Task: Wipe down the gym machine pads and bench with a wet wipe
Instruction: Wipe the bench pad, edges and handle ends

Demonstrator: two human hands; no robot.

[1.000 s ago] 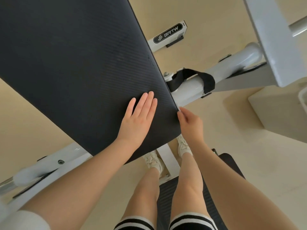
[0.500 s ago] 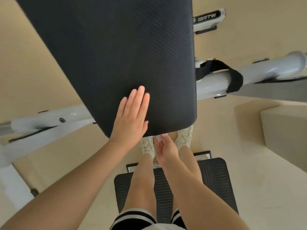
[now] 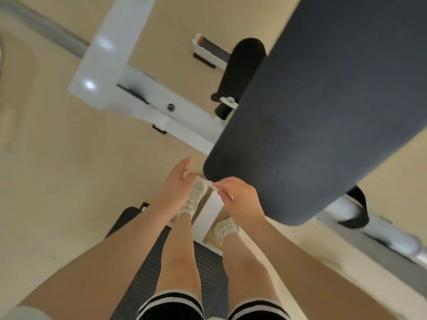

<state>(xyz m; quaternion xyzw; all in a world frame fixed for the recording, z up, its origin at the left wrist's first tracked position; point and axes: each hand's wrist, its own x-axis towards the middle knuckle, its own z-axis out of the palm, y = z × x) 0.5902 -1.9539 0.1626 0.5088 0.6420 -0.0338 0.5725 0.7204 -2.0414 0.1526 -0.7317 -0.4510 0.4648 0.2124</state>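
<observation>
Black shorts (image 3: 169, 307) with white-striped hems, pale lace-up sneakers (image 3: 196, 195), and seemingly a white sleeve (image 3: 20, 314).

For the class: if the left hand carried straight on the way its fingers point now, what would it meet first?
Probably the white frame beyond the left hand; the pad lies just to its right. Depth is unclear, so it might pass above the frame.
</observation>
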